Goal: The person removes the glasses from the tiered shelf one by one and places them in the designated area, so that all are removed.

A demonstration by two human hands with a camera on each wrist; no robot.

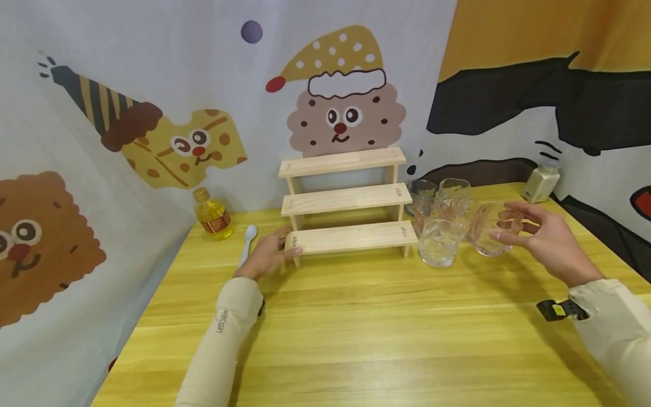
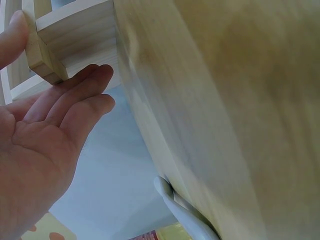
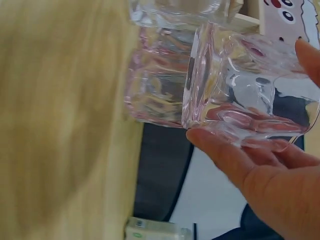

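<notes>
A three-step wooden display stand [image 1: 351,238] stands at the back of the table. My left hand [image 1: 267,251] holds the left end of its lowest step, thumb on top and fingers beneath the board, as the left wrist view shows. At the right, my right hand [image 1: 551,243] grips a clear, faintly pink drinking glass [image 3: 250,85] by its sides, thumb and fingers around it. The glass is upright and overlaps other glasses in the head view. Several more clear glasses [image 1: 441,243] cluster beside the right end of the stand.
A bottle of yellow liquid [image 1: 215,217] stands at the back left, with a white spoon [image 1: 248,243] lying near my left hand. A pale jar [image 1: 542,182] sits in the back right corner. Behind the table [image 1: 356,328] hangs a cartoon-printed curtain [image 1: 244,73].
</notes>
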